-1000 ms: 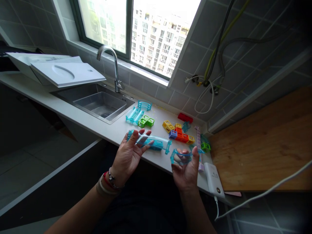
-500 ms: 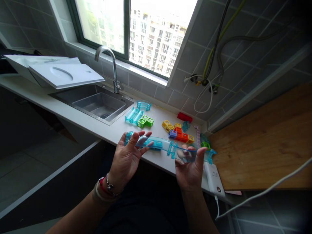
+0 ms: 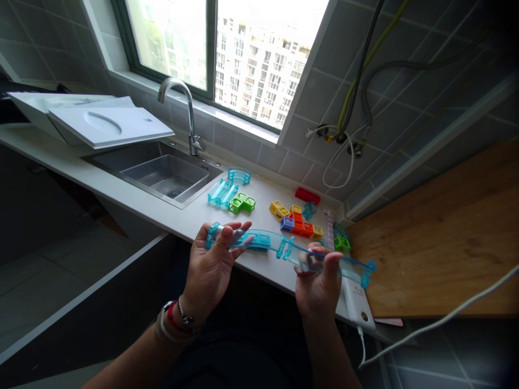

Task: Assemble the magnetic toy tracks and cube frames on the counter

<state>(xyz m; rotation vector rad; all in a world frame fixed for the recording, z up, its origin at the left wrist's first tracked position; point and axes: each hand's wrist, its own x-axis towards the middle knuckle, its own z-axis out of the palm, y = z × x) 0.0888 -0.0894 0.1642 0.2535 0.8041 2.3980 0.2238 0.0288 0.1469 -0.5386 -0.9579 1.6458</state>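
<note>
My left hand point(image 3: 214, 259) grips a clear blue curved track piece point(image 3: 270, 235), thumb in front and fingers behind. In my right hand point(image 3: 320, 281) is a second clear blue track piece point(image 3: 352, 265), pinched the same way, its far end pointing right. Their inner connector ends meet or overlap in the middle; whether they are locked together I cannot tell. Below the left piece, at the counter's front edge, lies a flat blue toy part point(image 3: 259, 241). Beyond my hands sit green cube blocks point(image 3: 242, 202) and a group of orange, yellow and purple cube blocks point(image 3: 299, 223).
More blue track parts point(image 3: 223, 192) lie beside the sink point(image 3: 164, 173). A red piece point(image 3: 307, 195) rests near the wall. On the right are a white power bank point(image 3: 357, 303) with a cable and a wooden board point(image 3: 438, 232). White packaging point(image 3: 111, 123) covers the sink's back left.
My right hand has shifted slightly right and turned its track piece, so the far end now reaches further right and lower. My left hand has barely moved.
</note>
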